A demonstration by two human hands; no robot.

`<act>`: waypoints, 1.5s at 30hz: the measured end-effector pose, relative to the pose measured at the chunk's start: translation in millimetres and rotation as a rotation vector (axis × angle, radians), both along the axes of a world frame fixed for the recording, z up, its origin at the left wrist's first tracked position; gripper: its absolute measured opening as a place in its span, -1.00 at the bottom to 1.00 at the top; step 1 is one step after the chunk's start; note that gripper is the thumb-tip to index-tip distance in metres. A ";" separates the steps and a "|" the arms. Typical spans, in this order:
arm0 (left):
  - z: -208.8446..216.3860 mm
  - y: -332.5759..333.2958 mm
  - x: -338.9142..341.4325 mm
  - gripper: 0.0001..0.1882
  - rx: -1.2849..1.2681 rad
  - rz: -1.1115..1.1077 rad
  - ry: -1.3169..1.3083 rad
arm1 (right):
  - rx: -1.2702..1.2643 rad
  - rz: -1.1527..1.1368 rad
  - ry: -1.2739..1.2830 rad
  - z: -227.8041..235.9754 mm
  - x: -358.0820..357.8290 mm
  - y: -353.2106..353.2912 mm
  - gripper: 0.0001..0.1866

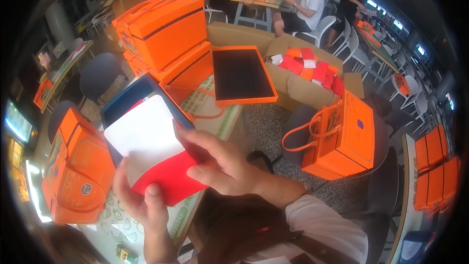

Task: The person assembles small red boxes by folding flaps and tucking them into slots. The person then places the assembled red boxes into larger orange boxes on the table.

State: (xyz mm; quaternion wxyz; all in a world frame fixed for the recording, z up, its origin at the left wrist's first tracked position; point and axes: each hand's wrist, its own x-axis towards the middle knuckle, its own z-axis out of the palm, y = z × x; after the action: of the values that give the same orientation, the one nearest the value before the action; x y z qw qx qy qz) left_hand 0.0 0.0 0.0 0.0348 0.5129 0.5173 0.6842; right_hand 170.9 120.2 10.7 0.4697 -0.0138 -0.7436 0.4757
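Observation:
Both my hands hold a red paper envelope [171, 178] whose large white flap stands open. My left hand [144, 205] grips its lower left side, with the thumb on the red front. My right hand [222, 164] pinches the right side between thumb and fingers. Just behind the envelope is an open box with dark blue walls [117, 101]; the envelope hides most of its inside. Beyond it, an orange lid with a black inside [271, 90] lies on the table, next to stacked orange gift boxes [171, 34].
An orange box with cord handles [80, 171] stands at the left. Another orange handled box [342, 142] rests on a chair at the right. A cardboard carton [312, 88] holds many red packets [298, 63]. People sit at a far table [259, 2].

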 end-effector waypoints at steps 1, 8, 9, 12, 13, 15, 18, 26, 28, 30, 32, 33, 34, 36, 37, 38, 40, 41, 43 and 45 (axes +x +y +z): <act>0.4 0.0 -0.6 -0.29 0.005 -0.004 0.002 | -0.003 -0.011 0.007 1.0 -1.1 -1.0 -0.38; -8.8 -0.5 -7.7 -0.38 -0.011 0.004 0.044 | 0.008 -0.006 -0.015 -3.9 -0.7 4.3 -0.36; -8.4 -0.4 -7.4 -0.36 -0.017 -0.002 0.017 | 0.029 -0.017 -0.019 -3.1 -1.6 4.6 -0.36; -6.2 -1.1 -7.1 -0.33 -0.029 -0.013 -0.031 | 0.056 -0.036 -0.017 -0.8 -4.8 3.9 -0.36; -6.2 -1.2 -8.2 -0.34 -0.028 -0.013 -0.025 | 0.039 -0.033 -0.007 -1.4 -6.3 3.1 -0.35; -7.2 -0.8 -10.5 -0.36 -0.018 -0.007 0.004 | 0.005 -0.029 0.008 -2.1 -7.6 1.7 -0.36; -9.5 -0.1 -11.6 -0.40 -0.002 0.004 0.056 | -0.037 -0.030 0.005 -2.0 -7.2 0.3 -0.39; -10.6 0.5 -8.3 -0.40 -0.029 0.043 0.106 | 0.020 -0.105 0.003 -0.8 -1.9 0.0 -0.54; -8.6 -1.8 -10.5 -0.43 -0.044 0.019 0.106 | 0.039 -0.113 0.011 -2.3 -5.7 0.4 -0.57; -8.8 -4.3 -12.6 -0.48 -0.050 -0.023 0.105 | 0.064 -0.135 -0.001 -4.2 -8.7 0.4 -0.59; -10.5 -2.9 -13.6 -0.53 -0.046 -0.059 0.116 | 0.097 -0.151 -0.015 -4.6 -5.6 1.0 -0.60; -6.2 0.0 -10.7 -0.55 -0.058 0.032 0.235 | 0.066 -0.177 -0.064 -4.9 -0.6 2.1 -0.65; -0.6 5.7 -2.7 -0.54 -0.074 -0.015 0.213 | -0.014 -0.149 0.000 -8.4 0.6 1.0 -0.68; 5.7 5.2 1.0 -0.53 -0.114 -0.076 0.191 | -0.034 -0.122 0.027 -10.5 1.8 3.0 -0.74; 5.4 4.6 0.4 -0.53 -0.094 -0.087 0.162 | -0.017 -0.111 0.001 -8.6 1.3 4.0 -0.73; 4.5 4.6 -1.7 -0.53 -0.074 -0.101 0.134 | 0.000 -0.104 -0.026 -6.4 -1.7 4.0 -0.73; 3.4 4.1 -6.0 -0.51 -0.070 -0.115 0.123 | 0.008 -0.094 -0.049 -2.2 -1.7 2.4 -0.72; 3.4 4.6 -6.0 -0.50 -0.075 -0.128 0.109 | 0.000 -0.083 -0.058 -0.6 0.2 2.7 -0.73; 4.9 6.5 -5.5 -0.49 -0.074 -0.150 0.079 | -0.004 -0.058 -0.078 2.6 4.1 4.5 -0.74; 2.0 0.6 -9.2 -0.47 -0.140 -0.164 0.028 | 0.031 -0.085 -0.076 3.9 3.6 3.1 -0.77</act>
State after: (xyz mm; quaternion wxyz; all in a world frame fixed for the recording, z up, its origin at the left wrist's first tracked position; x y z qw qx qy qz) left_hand -9.2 0.6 2.0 0.1194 0.5592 0.5207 0.6340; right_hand 174.5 123.3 14.5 0.4609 -0.0561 -0.7670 0.4430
